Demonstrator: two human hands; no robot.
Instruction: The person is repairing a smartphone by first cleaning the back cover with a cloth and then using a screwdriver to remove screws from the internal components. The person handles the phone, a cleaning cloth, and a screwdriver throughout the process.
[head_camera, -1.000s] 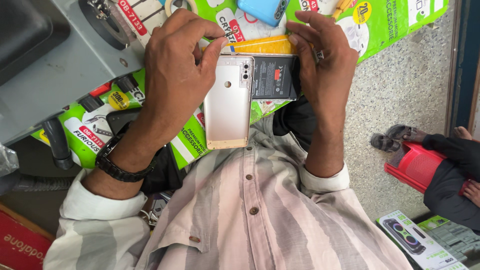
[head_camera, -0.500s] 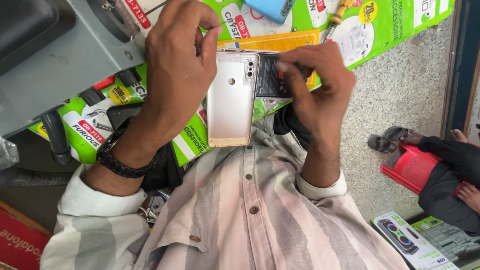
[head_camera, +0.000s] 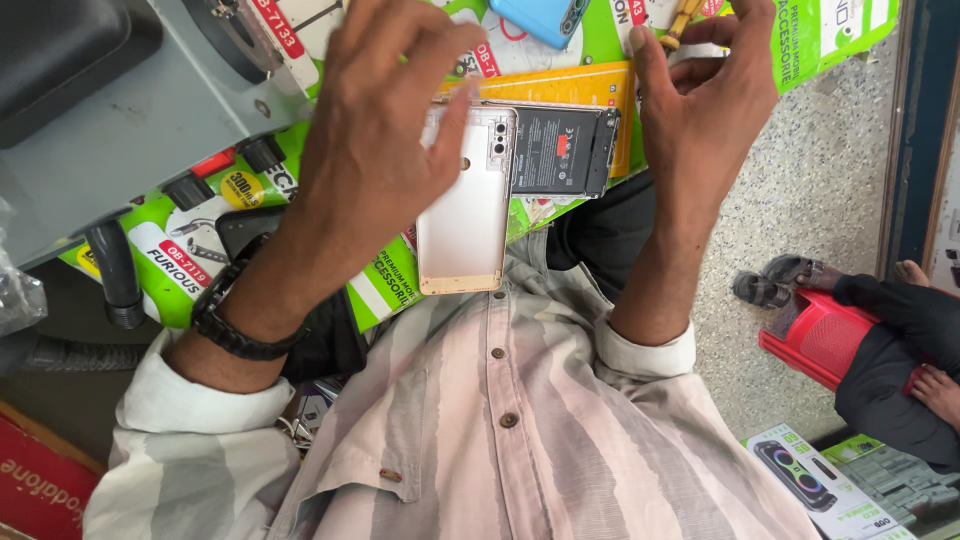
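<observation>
A gold phone back cover (head_camera: 465, 230) is swung open beside the phone's body, where a black battery (head_camera: 560, 150) is exposed. My left hand (head_camera: 370, 150), with a black watch (head_camera: 235, 325) on its wrist, grips the cover: the thumb lies across its upper part and the fingers spread above it. My right hand (head_camera: 700, 110) hovers above and to the right of the battery with its fingers apart, holding nothing. A small brass-coloured tool (head_camera: 678, 20) shows just past its fingertips.
A blue phone (head_camera: 535, 15) and a yellow sheet (head_camera: 580, 85) lie on green accessory packaging (head_camera: 190, 250). A grey machine (head_camera: 120, 120) fills the upper left. On the speckled floor to the right are a red stool (head_camera: 820, 340), another person's legs (head_camera: 900, 330) and printed boxes (head_camera: 810, 480).
My right hand has let go of the phone's open body and lifted up and to the right, fingers spreading. My left-hand fingers have loosened over the gold cover.
</observation>
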